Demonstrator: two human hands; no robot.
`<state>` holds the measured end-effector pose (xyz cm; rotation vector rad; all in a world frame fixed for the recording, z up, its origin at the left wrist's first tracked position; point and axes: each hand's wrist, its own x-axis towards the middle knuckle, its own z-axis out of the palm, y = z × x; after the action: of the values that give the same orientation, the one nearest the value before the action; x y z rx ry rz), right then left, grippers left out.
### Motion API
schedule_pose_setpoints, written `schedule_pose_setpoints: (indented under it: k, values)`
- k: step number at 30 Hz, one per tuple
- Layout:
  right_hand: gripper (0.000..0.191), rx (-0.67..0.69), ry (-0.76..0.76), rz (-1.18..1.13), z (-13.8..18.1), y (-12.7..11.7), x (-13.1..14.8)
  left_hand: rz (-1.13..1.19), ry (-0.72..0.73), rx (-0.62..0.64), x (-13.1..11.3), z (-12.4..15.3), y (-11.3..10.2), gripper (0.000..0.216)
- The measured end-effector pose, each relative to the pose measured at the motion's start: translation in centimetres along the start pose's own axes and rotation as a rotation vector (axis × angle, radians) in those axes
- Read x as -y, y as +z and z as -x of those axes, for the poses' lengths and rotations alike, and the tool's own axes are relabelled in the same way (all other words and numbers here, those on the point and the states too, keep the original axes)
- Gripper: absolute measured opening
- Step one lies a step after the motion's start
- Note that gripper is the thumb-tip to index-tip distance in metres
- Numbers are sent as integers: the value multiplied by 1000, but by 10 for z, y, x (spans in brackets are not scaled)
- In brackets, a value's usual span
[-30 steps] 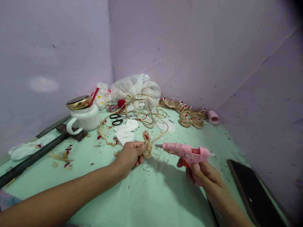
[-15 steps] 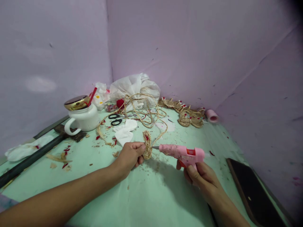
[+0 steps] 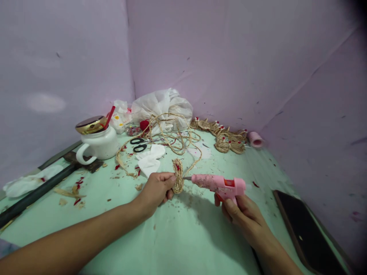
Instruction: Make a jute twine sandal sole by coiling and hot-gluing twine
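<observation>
"Well, what does each grip have?"

"My left grip is closed on a small coil of tan jute twine. Thumb and fingers pinch its left edge, so it stands on edge just above the mint-green worktop. My right grip is wrapped tight round the handle of a pink plastic hot-glue gun. The gun's metal nozzle points at the coil's right edge, touching it or just short of it; I cannot tell which."

"How would you say the coil handles?"

"Light and soft, I judge. The rough fibre won't slip, but it is floppy, and the turns could spread if I pinched a single strand. The safest hold spans several turns on the side away from the nozzle, where my fingers are now. A loose strand runs back from it to the tangle of loose jute twine near the crumpled white plastic bag."

"And the gun?"

"Light too, but stiff. Its body is speckled with bits of fibre, so it is probably a little tacky. The handle is the place to hold it, well away from the tip."
</observation>
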<state>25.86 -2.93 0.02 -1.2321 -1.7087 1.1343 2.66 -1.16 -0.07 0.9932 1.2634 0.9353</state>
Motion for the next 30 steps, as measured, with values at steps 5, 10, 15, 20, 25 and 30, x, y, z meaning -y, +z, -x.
schedule_pose_setpoints:
  k: [5,10,15,20,25,30]
  values:
    - [35,-22,-6,-7,-1,1,-1,-35,5,0,-2,2,1,32]
    - [34,-36,-42,5,-2,2,-6,-52,4,11,-1,1,1,32]
    - [33,-46,-65,-10,-3,2,-8,-51,3,27,2,1,1,32]
    - [35,-62,-32,-24,-1,3,-4,-73,-8,27,0,1,0,33]
    - [36,-110,16,-69,0,5,-2,-95,-12,26,0,0,1,33]
    - [36,-102,-14,-83,-2,3,-4,-138,1,39,1,0,0,33]
